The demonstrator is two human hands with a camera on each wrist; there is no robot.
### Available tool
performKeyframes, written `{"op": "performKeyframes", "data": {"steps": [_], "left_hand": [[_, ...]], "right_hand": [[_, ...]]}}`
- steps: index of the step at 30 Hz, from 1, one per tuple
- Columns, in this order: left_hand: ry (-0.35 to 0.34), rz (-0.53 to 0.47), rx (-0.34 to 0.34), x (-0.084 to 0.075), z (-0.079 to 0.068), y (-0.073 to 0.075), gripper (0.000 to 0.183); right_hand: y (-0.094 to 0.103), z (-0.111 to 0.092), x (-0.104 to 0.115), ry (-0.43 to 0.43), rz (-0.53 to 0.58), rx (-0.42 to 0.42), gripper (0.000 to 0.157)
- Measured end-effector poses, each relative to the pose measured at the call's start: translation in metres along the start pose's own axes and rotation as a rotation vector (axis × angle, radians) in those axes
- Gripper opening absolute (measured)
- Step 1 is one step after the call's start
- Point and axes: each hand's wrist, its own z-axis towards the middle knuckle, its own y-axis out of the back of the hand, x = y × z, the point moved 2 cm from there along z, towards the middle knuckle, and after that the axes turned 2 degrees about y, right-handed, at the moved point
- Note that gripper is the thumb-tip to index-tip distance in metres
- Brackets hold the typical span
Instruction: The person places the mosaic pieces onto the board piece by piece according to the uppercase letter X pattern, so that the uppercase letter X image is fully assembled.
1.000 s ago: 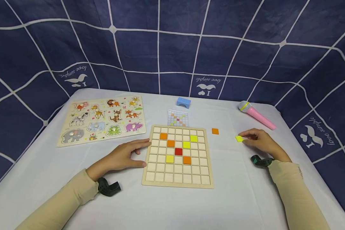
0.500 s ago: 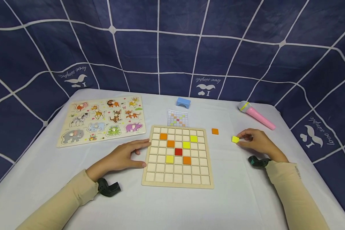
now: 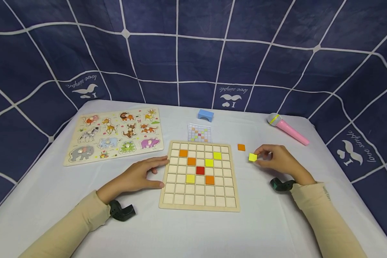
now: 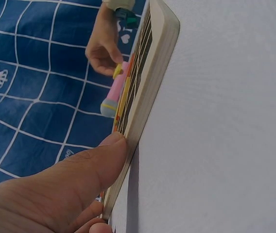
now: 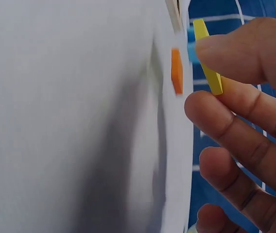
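Note:
My right hand (image 3: 275, 159) pinches a yellow square tile (image 3: 253, 157) between thumb and fingers, to the right of the wooden grid board (image 3: 200, 208). The right wrist view shows that tile (image 5: 208, 58) edge-on, held up off the white cloth. On the board a red tile (image 3: 200, 170) sits near the middle, with orange tiles (image 3: 191, 161) and yellow tiles (image 3: 209, 162) placed diagonally around it. A loose orange tile (image 3: 241, 147) lies between board and right hand. My left hand (image 3: 137, 175) has its fingers and thumb (image 4: 111, 153) extended, touching the board's left edge.
Behind the board lies a printed pattern card (image 3: 199, 133), with a blue arched block (image 3: 205, 115) beyond it. An animal puzzle board (image 3: 114, 136) is at back left, a pink toy microphone (image 3: 290, 130) at back right. A dark curtain (image 3: 193, 53) borders the table.
My right hand has lifted the yellow tile from the table and carried it left, toward the loose orange tile. The left hand stays at the board's edge.

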Motion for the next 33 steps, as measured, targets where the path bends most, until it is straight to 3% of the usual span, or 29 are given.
{"op": "performKeyframes", "data": {"steps": [18,33], "left_hand": [[0.006,0.005,0.008,0.000,0.000,0.000,0.084],[-0.010,0.005,0.002,0.000,0.000,0.001,0.081]], "right_hand": [[-0.025,0.008,0.039,0.139,0.026,0.046,0.022],[-0.039,0.013,0.055,0.193,0.124,0.067,0.022]]}}
